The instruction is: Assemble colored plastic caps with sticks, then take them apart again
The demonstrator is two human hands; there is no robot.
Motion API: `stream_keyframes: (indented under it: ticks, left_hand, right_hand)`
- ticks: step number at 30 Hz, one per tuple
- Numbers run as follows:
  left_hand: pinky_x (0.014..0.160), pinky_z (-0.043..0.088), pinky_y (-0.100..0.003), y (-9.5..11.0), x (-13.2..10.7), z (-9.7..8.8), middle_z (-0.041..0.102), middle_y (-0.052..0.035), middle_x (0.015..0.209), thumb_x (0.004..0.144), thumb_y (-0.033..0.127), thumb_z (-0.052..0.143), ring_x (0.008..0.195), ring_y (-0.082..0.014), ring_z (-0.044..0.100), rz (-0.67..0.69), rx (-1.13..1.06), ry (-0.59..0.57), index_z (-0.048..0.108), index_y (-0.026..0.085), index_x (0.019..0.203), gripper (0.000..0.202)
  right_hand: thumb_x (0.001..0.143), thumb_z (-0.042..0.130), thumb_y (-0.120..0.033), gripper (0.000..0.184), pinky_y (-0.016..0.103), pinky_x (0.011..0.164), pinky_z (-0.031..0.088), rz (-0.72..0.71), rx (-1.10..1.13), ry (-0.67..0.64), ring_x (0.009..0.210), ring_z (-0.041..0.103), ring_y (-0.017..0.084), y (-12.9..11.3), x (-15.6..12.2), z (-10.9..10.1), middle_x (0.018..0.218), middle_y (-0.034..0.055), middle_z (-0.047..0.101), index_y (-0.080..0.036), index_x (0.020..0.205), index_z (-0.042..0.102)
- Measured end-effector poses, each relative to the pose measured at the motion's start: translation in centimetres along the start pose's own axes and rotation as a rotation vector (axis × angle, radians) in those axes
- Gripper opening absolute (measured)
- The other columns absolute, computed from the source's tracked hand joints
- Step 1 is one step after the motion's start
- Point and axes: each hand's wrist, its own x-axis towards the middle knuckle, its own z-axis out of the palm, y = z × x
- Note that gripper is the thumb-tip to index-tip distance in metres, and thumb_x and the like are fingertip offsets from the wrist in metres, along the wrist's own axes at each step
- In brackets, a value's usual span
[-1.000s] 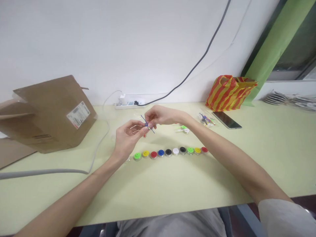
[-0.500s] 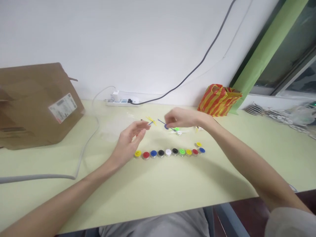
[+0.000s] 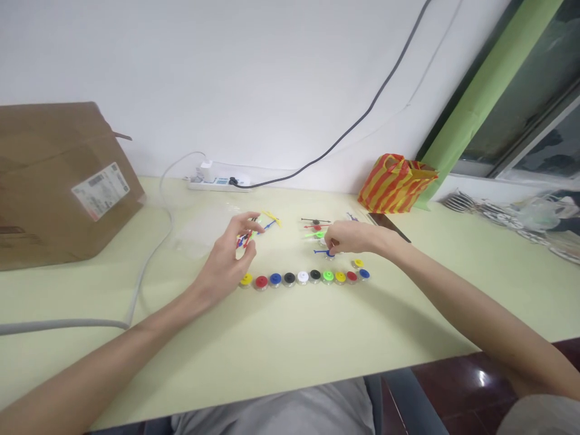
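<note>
My right hand [image 3: 347, 238] is closed, thumb and fingers pinching a blue arrow spinner [image 3: 328, 254] with a clear round base, low over the table. Just beyond it sit a black arrow spinner [image 3: 316, 222], a red one [image 3: 317, 228] and a green one [image 3: 319, 235], with a white one partly hidden by my fingers. My left hand [image 3: 231, 254] has its fingers apart and holds nothing. Behind those fingers lie loose coloured arrows, with a blue arrow [image 3: 267, 228] and yellow arrows [image 3: 273, 217] showing. Nearer me runs a row of round coloured discs on clear bases, including a white disc [image 3: 302, 277].
A cardboard box [image 3: 58, 187] stands at the left, beside a grey cable [image 3: 136, 302]. A power strip [image 3: 220, 182] lies against the wall. To the right are a striped bag [image 3: 394, 184], a dark phone-like slab [image 3: 389, 227] and a bundle of white parts [image 3: 498, 211].
My right hand has moved right and down toward the row with the blue spinner, uncovering the black and red ones. My left hand's fingers have spread. The view has shifted slightly.
</note>
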Motion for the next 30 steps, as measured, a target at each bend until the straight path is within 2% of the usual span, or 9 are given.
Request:
stream_keyframes:
  ticks: [7,11,16,19,22,26,30]
  left_hand:
    - [0.107,0.045,-0.042,-0.3,0.0,0.0,0.066,-0.0058,0.121,0.095,0.019,0.051,0.12,-0.0235,0.061,-0.006,0.002,-0.014,0.048,0.028,0.139,0.045]
    - [0.108,0.046,-0.042,-0.5,0.1,0.0,0.066,-0.006,0.122,0.094,0.019,0.053,0.119,-0.0235,0.062,-0.003,-0.023,0.0,0.046,0.028,0.141,0.049]
    - [0.109,0.046,-0.043,-0.6,0.2,-0.1,0.066,-0.0061,0.122,0.094,0.02,0.053,0.118,-0.0234,0.063,-0.008,-0.035,0.002,0.044,0.027,0.142,0.05]
    - [0.111,0.045,-0.044,-0.5,0.2,0.0,0.062,-0.0068,0.133,0.093,0.021,0.053,0.121,-0.0238,0.062,0.009,-0.025,0.0,0.053,0.027,0.131,0.039]
    - [0.111,0.045,-0.043,-0.5,0.1,0.2,0.056,-0.0063,0.142,0.092,0.021,0.053,0.124,-0.0244,0.061,0.005,-0.01,0.002,0.06,0.027,0.119,0.028]
    - [0.109,0.045,-0.043,-0.3,0.0,0.2,0.064,-0.0061,0.128,0.093,0.019,0.052,0.121,-0.0236,0.062,-0.015,-0.025,-0.01,0.052,0.027,0.133,0.041]
    - [0.109,0.044,-0.043,0.0,0.0,0.1,0.066,-0.0052,0.119,0.093,0.017,0.051,0.118,-0.0228,0.062,-0.024,-0.035,-0.028,0.048,0.028,0.138,0.046]
  right_hand:
    - [0.088,0.067,-0.026,0.008,0.03,0.062,0.036,0.008,-0.031,0.047,0.079,0.062,0.021,0.1,0.1,0.1,0.088,0.0078,0.071,-0.019,0.089,0.073]
    - [0.091,0.065,-0.028,0.009,0.029,0.061,0.035,0.032,-0.038,0.085,0.079,0.061,0.021,0.3,-1.1,-0.5,0.089,0.0076,0.069,-0.02,0.092,0.068]
    - [0.084,0.071,-0.026,0.01,0.028,0.062,0.039,0.103,0.066,-0.026,0.079,0.062,0.019,2.1,-3.9,-0.3,0.094,0.006,0.07,-0.021,0.092,0.071]
    - [0.082,0.071,-0.027,0.015,0.029,0.064,0.042,0.122,0.106,-0.068,0.081,0.063,0.021,3.2,-4.9,0.7,0.096,0.0063,0.071,-0.021,0.096,0.071]
    - [0.083,0.063,-0.019,0.011,0.029,0.065,0.042,0.095,0.129,-0.059,0.08,0.063,0.02,3.7,-4.8,1.8,0.091,0.0062,0.071,-0.021,0.092,0.07]
    - [0.082,0.057,-0.01,0.013,0.03,0.065,0.041,0.083,0.122,-0.009,0.08,0.063,0.02,3.2,-4.1,2.2,0.091,0.0068,0.071,-0.02,0.082,0.065]
    - [0.083,0.056,-0.011,0.012,0.03,0.068,0.043,0.105,0.115,0.03,0.085,0.063,0.022,2.9,-4.3,2.3,0.095,0.0084,0.071,-0.021,0.082,0.063]
